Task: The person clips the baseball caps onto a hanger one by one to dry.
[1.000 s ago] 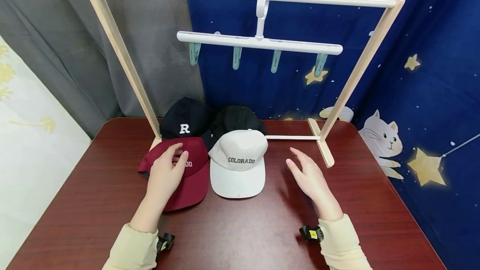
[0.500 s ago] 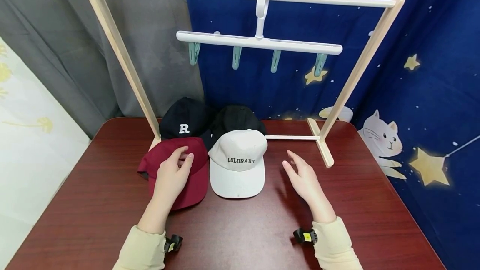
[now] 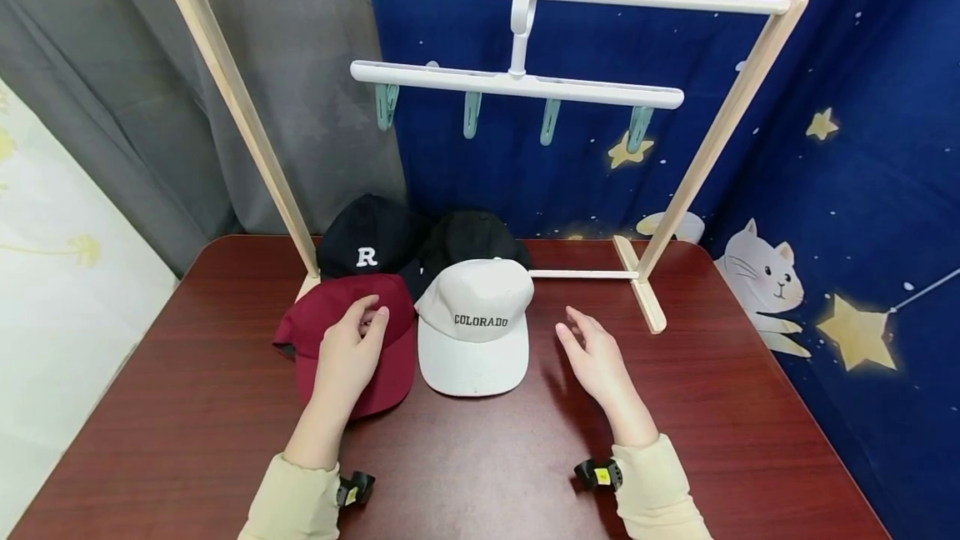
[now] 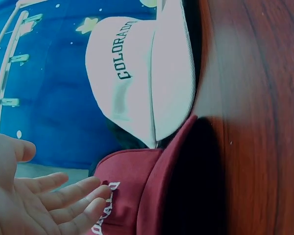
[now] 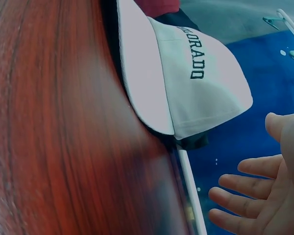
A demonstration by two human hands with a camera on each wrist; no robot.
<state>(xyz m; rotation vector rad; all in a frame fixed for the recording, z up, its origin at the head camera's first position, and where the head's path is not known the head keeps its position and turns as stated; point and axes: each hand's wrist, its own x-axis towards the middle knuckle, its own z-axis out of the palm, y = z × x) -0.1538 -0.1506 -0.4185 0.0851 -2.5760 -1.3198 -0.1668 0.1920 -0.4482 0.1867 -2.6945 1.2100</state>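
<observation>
My left hand (image 3: 348, 357) hovers over the dark red cap (image 3: 390, 357), covering part of its lettering in the head view. Its fingers are relaxed and hold nothing, as the left wrist view also shows. To the right of that cap lies a white cap (image 3: 474, 361) marked COLORADO, brim toward me. My right hand (image 3: 600, 361) is held above the table right of the white cap, fingers loosely spread and grasping nothing. Behind these two sit a dark navy cap (image 3: 367, 227) with a white R and a black cap (image 3: 476, 236), both partly hidden.
A wooden rack (image 3: 247, 115) spans the table (image 3: 465, 473), its low crossbar (image 3: 581, 274) running behind the caps. From the top bar hangs a white hanger (image 3: 517, 85) with several teal clips (image 3: 550, 122). Grey and blue starry curtains hang behind.
Both hands have drifted inward: the left a little to the right over the red cap, the right a little left and toward me. The caps and hanger stay in place.
</observation>
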